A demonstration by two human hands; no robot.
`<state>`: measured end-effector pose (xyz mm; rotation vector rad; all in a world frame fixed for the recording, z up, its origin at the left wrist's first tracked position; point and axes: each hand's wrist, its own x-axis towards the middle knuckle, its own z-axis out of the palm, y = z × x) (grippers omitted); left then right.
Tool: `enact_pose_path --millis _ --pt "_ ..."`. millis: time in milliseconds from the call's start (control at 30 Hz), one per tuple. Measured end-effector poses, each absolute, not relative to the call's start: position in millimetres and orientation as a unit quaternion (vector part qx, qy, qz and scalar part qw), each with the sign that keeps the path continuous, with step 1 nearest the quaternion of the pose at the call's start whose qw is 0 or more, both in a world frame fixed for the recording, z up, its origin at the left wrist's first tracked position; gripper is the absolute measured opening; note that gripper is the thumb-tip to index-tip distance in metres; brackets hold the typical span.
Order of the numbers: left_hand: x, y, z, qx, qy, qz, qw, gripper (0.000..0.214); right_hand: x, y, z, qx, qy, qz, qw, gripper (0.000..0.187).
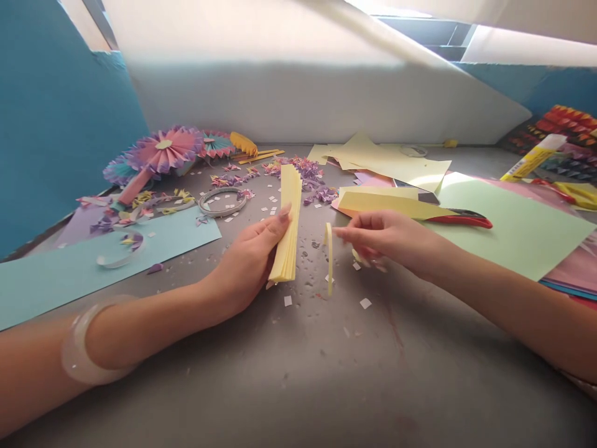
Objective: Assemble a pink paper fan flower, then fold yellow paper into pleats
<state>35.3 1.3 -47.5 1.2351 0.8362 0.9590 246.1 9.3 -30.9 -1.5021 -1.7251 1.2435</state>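
My left hand [254, 258] is closed around a stack of narrow accordion-folded yellow paper [286, 230], held upright and tilted slightly, thumb on its front. To its right, a thin curled strip of yellow paper [330, 261] hangs at the fingertips of my right hand [387, 239]. The index finger and thumb of that hand are drawn together at the strip's bent upper end; its lower fingers are slightly blurred. Beyond the right hand lie scissors with red-and-black handles [466, 218], their blades covered by yellow paper [382, 202].
Pleated paper rosettes [163, 149] lie at the back left. Light blue paper [186, 233] and a tape roll [222, 202] are nearer. Paper scraps [298, 168] litter the middle. Light green paper [513, 230] and a glue stick [534, 158] are on the right.
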Motion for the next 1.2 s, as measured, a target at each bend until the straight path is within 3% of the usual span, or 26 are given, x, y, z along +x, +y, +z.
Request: enact_pose_path --millis 67,133,267,400,567,667,833,867,967,1067,1200 --pt "34.4 -1.2 -47.8 0.568 0.382 0.400 0.609 0.046 243.4 7.4 -31.0 -0.543 -0.655 0.393 0.347 0.032" --pt "33.9 -5.5 -46.7 0.607 0.401 0.368 0.580 0.043 240.3 3.5 -31.9 -0.508 -0.656 0.409 0.380 0.035" --pt "33.1 -12.8 -41.5 0.731 0.372 0.279 0.499 0.038 239.5 -4.7 -33.8 -0.376 -0.638 0.601 0.301 0.041" --pt "30.1 -9.1 -39.1 0.801 0.367 0.273 0.386 0.031 244.2 -10.9 -29.1 -0.247 -0.615 0.693 0.285 0.044" --pt "28.5 -4.1 -40.3 0.817 0.371 0.283 0.339 0.031 247.5 -12.2 -24.8 -0.172 -0.604 0.738 0.246 0.056" --pt "29.3 -5.6 -40.1 0.815 0.370 0.286 0.342 0.035 245.1 -11.4 -29.6 -0.176 -0.622 0.723 0.245 0.053" --pt "27.1 -5.0 -38.7 0.787 0.396 0.272 0.386 0.024 240.7 -11.5 -33.1 -0.253 -0.666 0.614 0.341 0.030" --pt "25.8 -3.4 -39.4 0.782 0.405 0.267 0.390 0.031 241.9 -10.9 -31.7 -0.258 -0.698 0.564 0.358 0.028" --pt "21.6 4.7 -44.9 0.775 0.413 0.273 0.392 0.079 250.4 -7.6 -26.5 -0.238 -0.849 0.324 0.344 0.027" --pt "19.5 13.8 -51.8 0.710 0.342 0.287 0.544 0.103 259.4 -5.3 -25.5 -0.174 -0.941 0.120 0.263 0.036" --pt "20.8 15.6 -52.8 0.590 0.230 0.292 0.717 0.118 263.6 -9.1 -28.5 -0.151 -0.962 0.062 0.221 0.047"
